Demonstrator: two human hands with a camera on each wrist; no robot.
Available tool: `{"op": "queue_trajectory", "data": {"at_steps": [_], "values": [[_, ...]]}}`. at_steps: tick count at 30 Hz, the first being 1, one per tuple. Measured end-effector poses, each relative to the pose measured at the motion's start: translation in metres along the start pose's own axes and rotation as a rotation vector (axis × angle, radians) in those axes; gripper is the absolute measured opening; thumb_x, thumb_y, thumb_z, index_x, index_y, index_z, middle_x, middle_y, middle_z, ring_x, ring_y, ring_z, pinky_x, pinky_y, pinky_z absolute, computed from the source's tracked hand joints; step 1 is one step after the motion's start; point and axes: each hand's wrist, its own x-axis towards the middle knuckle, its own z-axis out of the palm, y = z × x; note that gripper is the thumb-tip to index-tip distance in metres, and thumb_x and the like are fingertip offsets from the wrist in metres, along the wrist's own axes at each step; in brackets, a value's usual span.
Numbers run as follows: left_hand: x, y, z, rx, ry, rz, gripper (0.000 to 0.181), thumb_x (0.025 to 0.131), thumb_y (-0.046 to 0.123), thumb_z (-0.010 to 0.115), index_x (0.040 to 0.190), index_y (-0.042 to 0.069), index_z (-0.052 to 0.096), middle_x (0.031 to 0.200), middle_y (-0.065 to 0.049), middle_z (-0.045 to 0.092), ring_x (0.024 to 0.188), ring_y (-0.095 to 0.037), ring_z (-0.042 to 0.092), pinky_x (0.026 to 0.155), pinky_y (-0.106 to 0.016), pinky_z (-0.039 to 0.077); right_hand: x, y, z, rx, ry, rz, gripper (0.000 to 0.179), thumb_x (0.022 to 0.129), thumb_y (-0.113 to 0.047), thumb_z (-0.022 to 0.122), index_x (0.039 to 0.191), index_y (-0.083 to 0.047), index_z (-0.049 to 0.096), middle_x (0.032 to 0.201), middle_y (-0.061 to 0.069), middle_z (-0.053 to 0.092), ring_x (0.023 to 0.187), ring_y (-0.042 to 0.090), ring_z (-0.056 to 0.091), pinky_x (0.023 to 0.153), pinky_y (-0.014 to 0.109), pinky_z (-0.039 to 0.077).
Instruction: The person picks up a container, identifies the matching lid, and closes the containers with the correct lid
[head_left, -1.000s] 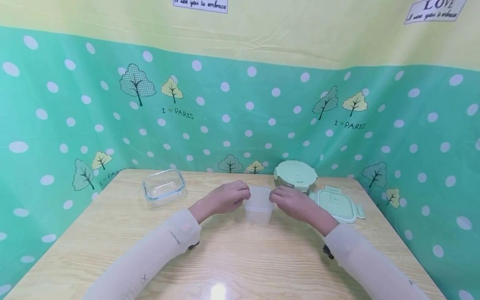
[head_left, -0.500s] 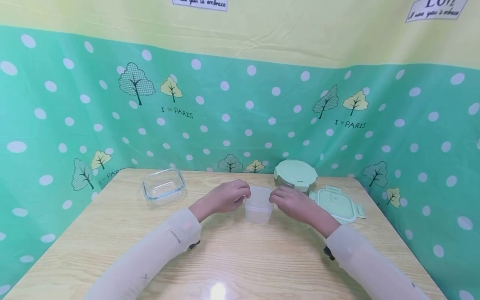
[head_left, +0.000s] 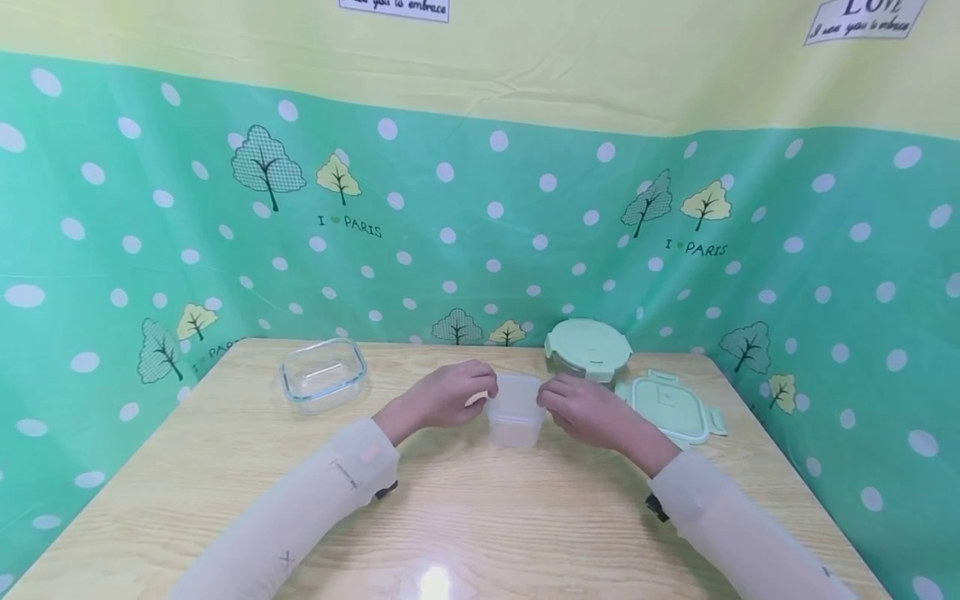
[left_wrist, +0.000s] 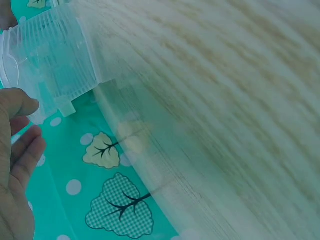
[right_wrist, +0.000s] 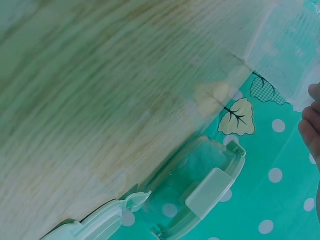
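Note:
In the middle of the head view, a small translucent plastic box stands on the wooden table. My left hand pinches its upper left edge between thumb and fingers. On the opposite side, my right hand grips the upper right edge with curled fingers. The left wrist view shows the box with ribbed walls and a small tab, the left thumb at its corner. Only the fingertips of the right hand enter the right wrist view, beside the box's corner.
A clear rectangular glass container without a lid sits at the back left. Behind my right hand stands a round container with a green lid. A rectangular green lid lies right of it. A dotted green cloth hangs behind the table.
Both hands stay at the box's upper edges. The whole head view has shifted very slightly.

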Motion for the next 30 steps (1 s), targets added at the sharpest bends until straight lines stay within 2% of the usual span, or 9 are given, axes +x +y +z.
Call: {"op": "queue_trajectory", "data": {"at_steps": [12, 16, 20, 25, 30], "values": [[-0.0028, 0.0018, -0.0019, -0.035, 0.002, 0.014, 0.019, 0.083, 0.001, 0.075, 0.096, 0.011, 0.064, 0.107, -0.002, 0.067, 0.103, -0.019, 0.064, 0.089, -0.027, 0.057, -0.0013, -0.0002, -0.0064, 0.097, -0.058, 0.035, 0.021, 0.089, -0.004, 0.075, 0.107, -0.01, 0.067, 0.11, 0.004, 0.07, 0.101, 0.019, 0.067, 0.086, 0.03, 0.06], [-0.0037, 0.0025, -0.0041, -0.064, -0.037, -0.018, 0.019, 0.083, 0.008, 0.075, 0.098, 0.012, 0.064, 0.11, -0.002, 0.066, 0.106, -0.018, 0.063, 0.091, -0.028, 0.056, -0.0023, -0.0006, -0.0092, 0.142, -0.086, 0.068, 0.021, 0.092, -0.015, 0.074, 0.112, -0.01, 0.067, 0.115, 0.005, 0.07, 0.104, 0.02, 0.067, 0.087, 0.034, 0.06], [-0.004, 0.0029, -0.0074, -0.129, -0.07, -0.049, 0.022, 0.084, 0.018, 0.078, 0.101, 0.013, 0.064, 0.113, -0.001, 0.065, 0.107, -0.017, 0.062, 0.094, -0.028, 0.055, -0.0022, -0.001, -0.0102, 0.153, -0.101, 0.101, 0.026, 0.098, -0.03, 0.069, 0.116, -0.01, 0.068, 0.119, 0.006, 0.07, 0.108, 0.021, 0.067, 0.091, 0.036, 0.06], [-0.0028, 0.0019, -0.0064, -0.163, -0.092, -0.091, 0.026, 0.091, 0.035, 0.077, 0.101, 0.015, 0.064, 0.113, 0.002, 0.063, 0.106, -0.013, 0.061, 0.095, -0.026, 0.053, -0.0009, -0.0006, -0.0083, 0.152, -0.081, 0.099, 0.027, 0.1, -0.032, 0.068, 0.116, -0.009, 0.07, 0.117, 0.006, 0.071, 0.109, 0.022, 0.068, 0.093, 0.038, 0.059], [-0.0013, 0.0017, -0.0056, -0.172, -0.111, -0.153, 0.03, 0.092, 0.043, 0.075, 0.1, 0.017, 0.063, 0.115, 0.004, 0.063, 0.106, -0.012, 0.06, 0.094, -0.027, 0.053, 0.0011, -0.0016, -0.0096, 0.144, -0.092, 0.108, 0.032, 0.099, -0.033, 0.069, 0.119, -0.007, 0.071, 0.12, 0.008, 0.071, 0.113, 0.024, 0.068, 0.096, 0.039, 0.058]]}}
